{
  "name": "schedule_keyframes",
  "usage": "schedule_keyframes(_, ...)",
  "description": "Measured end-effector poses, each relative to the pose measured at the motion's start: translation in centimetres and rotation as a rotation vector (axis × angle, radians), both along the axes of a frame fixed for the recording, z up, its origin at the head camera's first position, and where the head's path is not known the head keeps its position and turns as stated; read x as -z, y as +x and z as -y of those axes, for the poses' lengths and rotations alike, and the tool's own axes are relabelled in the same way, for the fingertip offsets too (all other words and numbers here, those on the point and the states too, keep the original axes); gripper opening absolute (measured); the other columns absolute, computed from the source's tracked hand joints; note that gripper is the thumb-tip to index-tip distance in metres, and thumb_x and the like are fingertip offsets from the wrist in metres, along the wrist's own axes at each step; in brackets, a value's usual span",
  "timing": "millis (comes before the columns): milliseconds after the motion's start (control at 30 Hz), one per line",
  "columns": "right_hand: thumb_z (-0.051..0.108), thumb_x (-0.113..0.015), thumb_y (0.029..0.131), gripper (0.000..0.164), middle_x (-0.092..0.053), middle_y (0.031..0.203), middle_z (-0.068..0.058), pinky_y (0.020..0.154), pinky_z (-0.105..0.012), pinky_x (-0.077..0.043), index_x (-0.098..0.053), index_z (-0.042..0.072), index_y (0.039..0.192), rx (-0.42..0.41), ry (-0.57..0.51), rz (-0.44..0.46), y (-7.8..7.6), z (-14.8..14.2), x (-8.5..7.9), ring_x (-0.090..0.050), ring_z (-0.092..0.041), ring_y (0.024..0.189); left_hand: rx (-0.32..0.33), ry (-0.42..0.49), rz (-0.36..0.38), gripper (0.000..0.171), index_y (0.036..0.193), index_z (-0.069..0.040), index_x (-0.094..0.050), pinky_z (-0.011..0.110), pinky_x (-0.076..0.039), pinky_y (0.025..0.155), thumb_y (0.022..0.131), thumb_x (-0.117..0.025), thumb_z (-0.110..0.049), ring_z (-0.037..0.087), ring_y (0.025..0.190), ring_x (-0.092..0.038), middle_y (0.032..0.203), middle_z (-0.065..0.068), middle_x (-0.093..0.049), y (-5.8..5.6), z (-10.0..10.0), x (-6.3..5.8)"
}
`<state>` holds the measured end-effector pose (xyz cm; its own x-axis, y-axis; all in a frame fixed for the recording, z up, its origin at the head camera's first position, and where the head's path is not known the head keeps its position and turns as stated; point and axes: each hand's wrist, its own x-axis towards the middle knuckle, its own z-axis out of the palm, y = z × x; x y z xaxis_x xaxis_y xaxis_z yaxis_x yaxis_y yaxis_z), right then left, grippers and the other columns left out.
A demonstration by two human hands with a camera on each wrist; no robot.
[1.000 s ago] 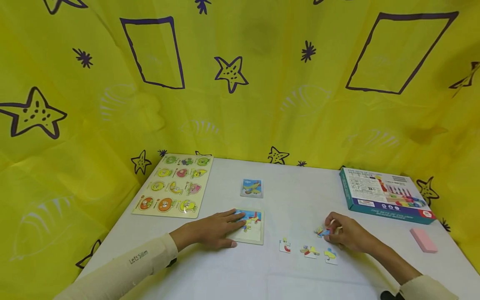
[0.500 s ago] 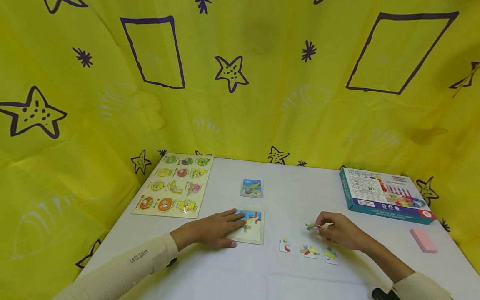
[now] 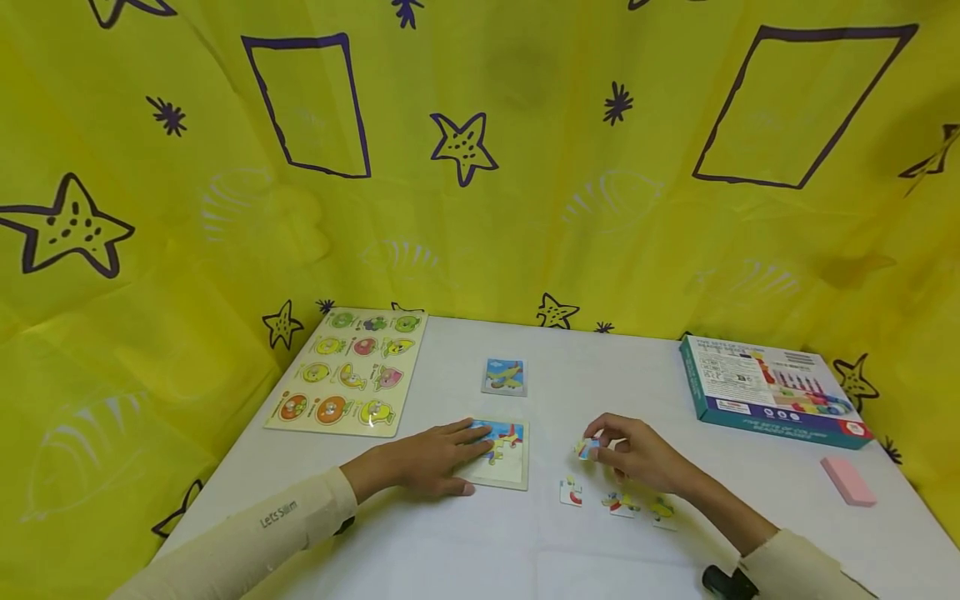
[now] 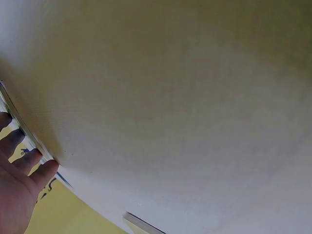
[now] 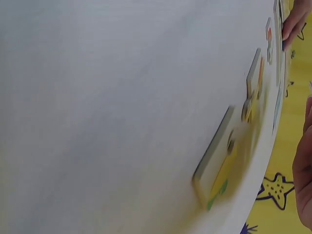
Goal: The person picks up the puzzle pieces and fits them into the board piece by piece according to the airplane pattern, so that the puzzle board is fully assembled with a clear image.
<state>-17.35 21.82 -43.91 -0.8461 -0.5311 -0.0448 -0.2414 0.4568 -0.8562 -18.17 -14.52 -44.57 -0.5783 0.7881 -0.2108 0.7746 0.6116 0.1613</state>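
Observation:
My left hand [image 3: 435, 458] lies flat with spread fingers over the left part of a small puzzle board [image 3: 513, 477], where several joined pieces show blue sky and a red-and-yellow picture. Between thumb and fingers my right hand [image 3: 637, 452] pinches a jigsaw puzzle piece [image 3: 588, 449] in blue, red and yellow, right of the board. Three loose pieces lie on the table below that hand: one with a red curve [image 3: 571, 492], a middle one [image 3: 621, 504] and a yellow one [image 3: 663, 510]. In the left wrist view, the left fingertips [image 4: 48, 170] meet the board's edge.
Behind the board lies a small square airplane picture [image 3: 504, 377]. A fruit puzzle board [image 3: 348, 375] is at the back left. A teal-edged box [image 3: 772, 387] sits at the back right, with a pink block [image 3: 847, 481] in front. A yellow curtain [image 3: 480, 233] hangs behind the table.
My right hand has moved left with the puzzle piece, away from the right side toward the board, and the piece has turned. My left hand stays in place on the board.

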Motion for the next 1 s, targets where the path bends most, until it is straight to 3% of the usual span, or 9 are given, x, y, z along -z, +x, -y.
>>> schedule_keyframes(267, 0.011, -0.069, 0.094, 0.024, -0.061, 0.091, -0.01, 0.053, -0.023, -0.05, -0.069, -0.001, 0.115, -0.021, 0.004, -0.021, -0.5, 2.4, 0.1, -0.054, -0.017, 0.052, -0.002, 0.006, 0.011, 0.069, 0.159, -0.018, -0.032, 0.045, -0.025, 0.124, 0.101, -0.051, -0.05, 0.032, 0.155, -0.02, 0.168, 0.002, -0.023, 0.0, 0.1, 0.0)
schedule_keyframes(500, 0.009, -0.07, 0.092, 0.032, -0.061, 0.094, -0.009, 0.051, -0.022, -0.047, -0.066, -0.005, 0.122, -0.033, -0.02, 0.034, -0.9, 4.2, 0.4, -0.055, -0.015, 0.053, -0.008, 0.009, 0.019, 0.069, 0.159, -0.018, -0.032, 0.046, -0.025, 0.124, 0.101, -0.052, -0.05, 0.031, 0.155, -0.02, 0.168, 0.002, -0.023, 0.0, 0.1, 0.1)
schedule_keyframes(1000, 0.007, -0.073, 0.089, 0.025, -0.059, 0.087, -0.006, 0.051, -0.022, -0.049, -0.066, -0.003, 0.111, -0.096, -0.04, 0.032, -2.0, 8.0, 1.4, -0.054, -0.011, 0.053, 0.0, 0.014, 0.015, 0.068, 0.158, -0.017, -0.033, 0.046, -0.027, 0.123, 0.101, -0.051, -0.051, 0.032, 0.154, -0.021, 0.167, 0.002, -0.024, -0.1, 0.2, 0.1)
